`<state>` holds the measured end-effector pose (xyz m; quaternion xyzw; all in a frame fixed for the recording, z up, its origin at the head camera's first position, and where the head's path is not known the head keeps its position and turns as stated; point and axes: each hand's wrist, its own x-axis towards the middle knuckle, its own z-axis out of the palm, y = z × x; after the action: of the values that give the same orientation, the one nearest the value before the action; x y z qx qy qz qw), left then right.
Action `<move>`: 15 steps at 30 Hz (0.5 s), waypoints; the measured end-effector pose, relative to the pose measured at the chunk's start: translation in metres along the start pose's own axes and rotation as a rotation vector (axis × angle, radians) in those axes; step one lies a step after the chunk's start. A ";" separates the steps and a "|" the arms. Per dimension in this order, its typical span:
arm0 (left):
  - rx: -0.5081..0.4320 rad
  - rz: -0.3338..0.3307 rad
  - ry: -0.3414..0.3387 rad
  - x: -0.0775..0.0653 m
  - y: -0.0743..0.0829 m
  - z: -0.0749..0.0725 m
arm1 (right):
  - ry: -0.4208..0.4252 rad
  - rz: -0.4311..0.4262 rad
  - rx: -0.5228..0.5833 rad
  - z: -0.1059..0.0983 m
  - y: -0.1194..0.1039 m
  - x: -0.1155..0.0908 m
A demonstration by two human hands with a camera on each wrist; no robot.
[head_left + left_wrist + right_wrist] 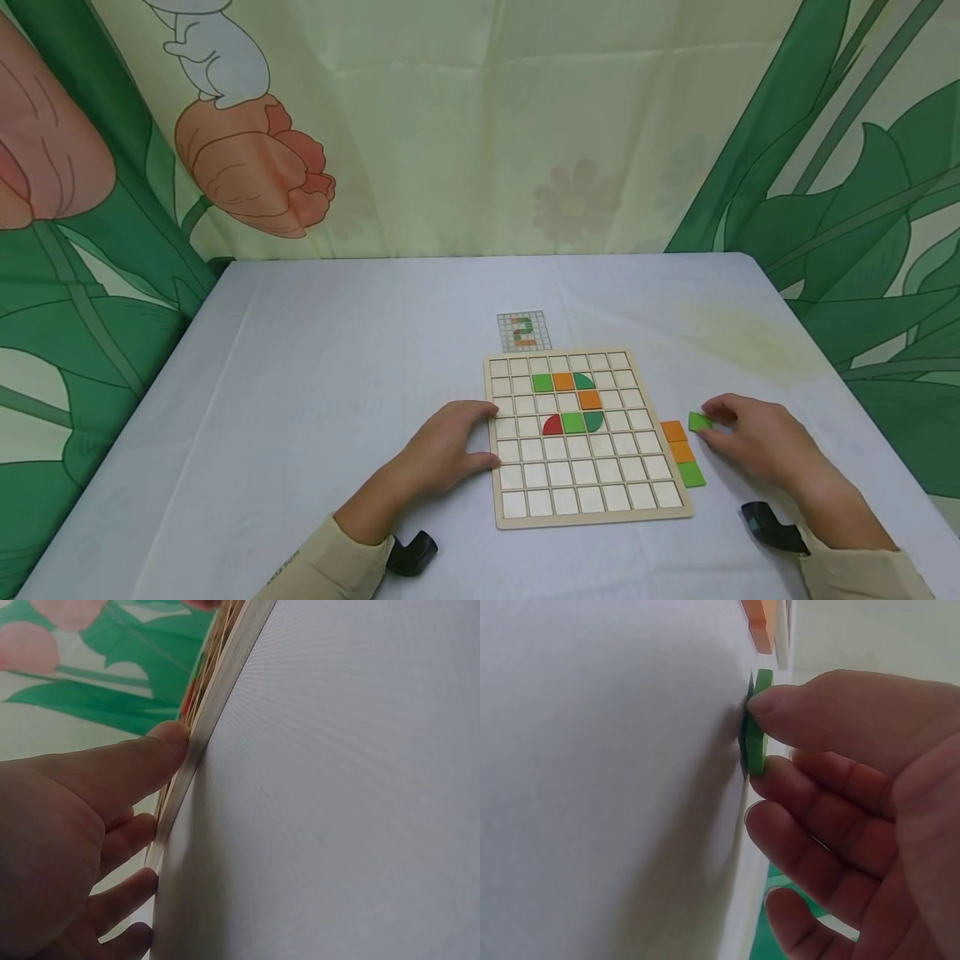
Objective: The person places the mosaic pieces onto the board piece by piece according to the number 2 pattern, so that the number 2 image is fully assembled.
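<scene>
A wooden grid board [592,500] lies flat on the table, with several green, orange and red tiles set in its upper cells. My left hand [450,446] rests at the board's left edge; in the left wrist view its thumb [154,754] and fingertips touch the wooden side. To the right of the board, my right hand [765,437] pinches a light green square tile [701,422] between thumb and fingers. The right wrist view shows that tile [757,727] edge-on, close over the white cloth. Two orange tiles [678,442] and another green tile [692,475] lie along the board's right edge.
A small pattern card [524,332] with a coloured figure on a grid lies just beyond the board. White cloth [337,350] covers the table. Behind stands a printed curtain [450,125] with flowers and leaves. Black devices [772,527] sit at both wrists.
</scene>
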<state>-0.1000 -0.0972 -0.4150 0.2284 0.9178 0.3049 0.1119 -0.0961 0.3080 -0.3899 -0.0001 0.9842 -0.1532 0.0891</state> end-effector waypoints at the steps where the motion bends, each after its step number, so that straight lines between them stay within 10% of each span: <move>1: 0.000 0.001 0.000 0.000 0.000 0.000 | 0.000 0.001 0.006 0.000 0.000 0.000; 15: 0.009 0.001 0.002 -0.001 0.000 0.001 | 0.022 -0.080 0.092 -0.002 -0.026 -0.008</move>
<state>-0.0991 -0.0973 -0.4161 0.2288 0.9192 0.3010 0.1098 -0.0898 0.2846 -0.3788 -0.0337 0.9762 -0.2019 0.0719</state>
